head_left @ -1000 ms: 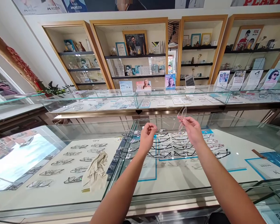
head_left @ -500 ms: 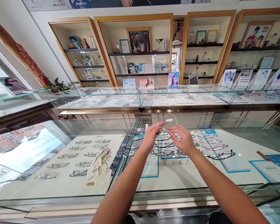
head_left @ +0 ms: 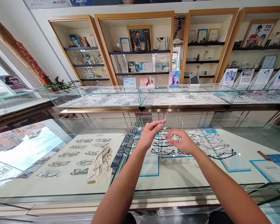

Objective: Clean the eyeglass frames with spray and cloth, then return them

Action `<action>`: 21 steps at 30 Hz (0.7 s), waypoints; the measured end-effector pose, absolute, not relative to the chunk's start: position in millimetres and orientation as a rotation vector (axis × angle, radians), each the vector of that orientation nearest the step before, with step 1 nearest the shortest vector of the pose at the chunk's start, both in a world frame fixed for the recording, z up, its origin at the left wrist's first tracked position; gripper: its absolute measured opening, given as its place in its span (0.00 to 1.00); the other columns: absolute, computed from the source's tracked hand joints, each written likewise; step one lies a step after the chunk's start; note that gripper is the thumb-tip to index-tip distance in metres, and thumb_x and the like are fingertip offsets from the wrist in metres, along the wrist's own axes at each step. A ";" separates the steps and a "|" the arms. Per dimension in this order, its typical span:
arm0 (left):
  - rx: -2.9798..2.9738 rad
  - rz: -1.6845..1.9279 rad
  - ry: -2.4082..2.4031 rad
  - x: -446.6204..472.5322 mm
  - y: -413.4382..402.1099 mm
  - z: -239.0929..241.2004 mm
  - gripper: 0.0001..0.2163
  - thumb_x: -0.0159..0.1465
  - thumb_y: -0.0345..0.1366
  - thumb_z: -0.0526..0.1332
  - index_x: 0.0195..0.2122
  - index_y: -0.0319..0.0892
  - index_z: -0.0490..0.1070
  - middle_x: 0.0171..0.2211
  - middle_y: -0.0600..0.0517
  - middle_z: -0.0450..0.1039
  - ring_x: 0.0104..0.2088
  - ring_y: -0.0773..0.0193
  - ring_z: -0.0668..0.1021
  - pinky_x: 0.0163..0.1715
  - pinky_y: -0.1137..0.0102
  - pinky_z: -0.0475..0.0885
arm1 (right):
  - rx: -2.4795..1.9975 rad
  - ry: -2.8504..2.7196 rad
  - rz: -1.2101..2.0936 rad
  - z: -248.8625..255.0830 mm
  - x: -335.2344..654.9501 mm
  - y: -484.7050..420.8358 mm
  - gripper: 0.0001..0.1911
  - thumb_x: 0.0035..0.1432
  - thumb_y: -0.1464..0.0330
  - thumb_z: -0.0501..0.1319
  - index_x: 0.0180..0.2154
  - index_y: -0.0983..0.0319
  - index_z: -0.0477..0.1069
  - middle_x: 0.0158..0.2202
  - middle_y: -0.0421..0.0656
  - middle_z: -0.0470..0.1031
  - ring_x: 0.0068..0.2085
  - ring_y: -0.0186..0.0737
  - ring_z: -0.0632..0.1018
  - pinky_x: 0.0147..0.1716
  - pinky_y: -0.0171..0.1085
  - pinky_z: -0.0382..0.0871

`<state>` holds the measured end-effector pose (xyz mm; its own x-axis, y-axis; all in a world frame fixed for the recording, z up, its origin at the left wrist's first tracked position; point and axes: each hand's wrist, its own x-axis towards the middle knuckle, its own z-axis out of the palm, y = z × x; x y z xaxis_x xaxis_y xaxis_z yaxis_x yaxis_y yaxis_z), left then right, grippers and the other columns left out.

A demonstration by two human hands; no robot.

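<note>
Both my hands are raised over a glass display case [head_left: 200, 186]. My left hand [head_left: 149, 134] pinches one side of a thin clear eyeglass frame [head_left: 169, 129], fingers closed. My right hand [head_left: 180, 141] pinches the other side of that frame. Two thin temples stick up from between the hands. Beneath the glass, rows of dark-rimmed glasses [head_left: 163, 151] lie on a white tray with blue outlines.
A beige cloth [head_left: 100, 165] lies inside the left case among several frames. A second row of glass counters [head_left: 140, 99] runs behind, with small posters on top. Wooden wall shelves [head_left: 140, 53] hold pictures and certificates. A plant [head_left: 59, 84] stands at the left.
My hands came together from apart. The clear frame, held up in my right hand a second ago, is now lower and gripped by both hands with its temples pointing up.
</note>
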<state>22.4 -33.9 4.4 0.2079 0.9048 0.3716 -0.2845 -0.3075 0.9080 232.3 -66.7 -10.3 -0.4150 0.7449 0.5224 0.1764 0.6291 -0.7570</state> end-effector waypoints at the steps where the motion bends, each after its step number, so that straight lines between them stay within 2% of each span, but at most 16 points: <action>1: 1.407 1.401 0.686 21.2 -32.6 4.1 0.20 0.62 0.52 0.73 0.47 0.42 0.86 0.32 0.51 0.75 0.31 0.65 0.67 0.36 0.67 0.65 | -0.727 -1.912 0.777 -10.0 232.1 -66.2 0.11 0.70 0.59 0.68 0.34 0.56 0.77 0.40 0.44 0.83 0.45 0.47 0.82 0.51 0.47 0.73; 5: 1.403 1.793 1.095 13.6 -24.1 1.4 0.10 0.67 0.43 0.64 0.42 0.43 0.80 0.33 0.52 0.72 0.32 0.63 0.70 0.37 0.66 0.66 | -0.772 -1.750 0.717 -12.2 232.2 -62.0 0.14 0.69 0.54 0.69 0.35 0.56 0.78 0.41 0.45 0.83 0.46 0.48 0.82 0.54 0.48 0.72; 6: 1.399 1.876 1.240 11.3 -21.6 0.1 0.08 0.65 0.39 0.64 0.42 0.43 0.78 0.36 0.51 0.73 0.36 0.61 0.72 0.40 0.66 0.68 | -0.788 -1.697 0.706 -13.1 232.9 -60.6 0.15 0.68 0.53 0.69 0.35 0.56 0.79 0.41 0.45 0.83 0.47 0.49 0.82 0.54 0.49 0.73; 8: 1.456 1.883 1.515 7.4 -16.4 -3.3 0.12 0.63 0.35 0.64 0.48 0.44 0.75 0.45 0.47 0.76 0.46 0.56 0.76 0.49 0.63 0.70 | -0.813 -1.600 0.706 -14.8 235.4 -57.2 0.15 0.67 0.52 0.70 0.36 0.56 0.79 0.42 0.45 0.84 0.48 0.49 0.82 0.55 0.49 0.73; 11: 1.626 1.521 1.852 4.8 -8.7 -10.2 0.22 0.63 0.34 0.65 0.59 0.46 0.70 0.58 0.43 0.77 0.60 0.46 0.75 0.61 0.54 0.67 | -0.821 -1.490 0.749 -15.9 240.2 -51.6 0.17 0.65 0.49 0.71 0.36 0.55 0.79 0.43 0.45 0.84 0.48 0.50 0.83 0.55 0.49 0.74; 14: 1.730 1.113 2.072 5.3 -1.5 -18.3 0.25 0.67 0.37 0.65 0.65 0.47 0.66 0.63 0.41 0.76 0.67 0.39 0.72 0.64 0.47 0.63 | -0.801 -1.407 0.814 -15.5 243.9 -46.9 0.19 0.61 0.47 0.74 0.34 0.55 0.79 0.42 0.45 0.85 0.49 0.50 0.84 0.55 0.49 0.74; 17: 1.810 0.844 2.182 5.2 3.9 -25.9 0.22 0.70 0.38 0.62 0.65 0.47 0.67 0.61 0.40 0.79 0.67 0.37 0.72 0.64 0.46 0.63 | -0.800 -1.341 0.883 -14.3 245.2 -44.9 0.21 0.57 0.46 0.76 0.34 0.55 0.79 0.41 0.45 0.86 0.50 0.51 0.85 0.55 0.49 0.75; 21: 1.887 0.617 2.259 3.3 7.2 -32.6 0.17 0.69 0.34 0.61 0.59 0.45 0.71 0.54 0.38 0.82 0.63 0.39 0.75 0.61 0.49 0.65 | -0.802 -1.254 0.961 -13.4 244.8 -44.3 0.21 0.52 0.47 0.79 0.33 0.55 0.80 0.42 0.45 0.88 0.51 0.52 0.85 0.56 0.50 0.76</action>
<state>3.3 7.2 -32.6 -0.2075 0.9658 0.1557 0.9108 0.1327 0.3909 244.8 -44.3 -13.4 0.0460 0.9159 0.3987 -0.1474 0.4010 -0.9041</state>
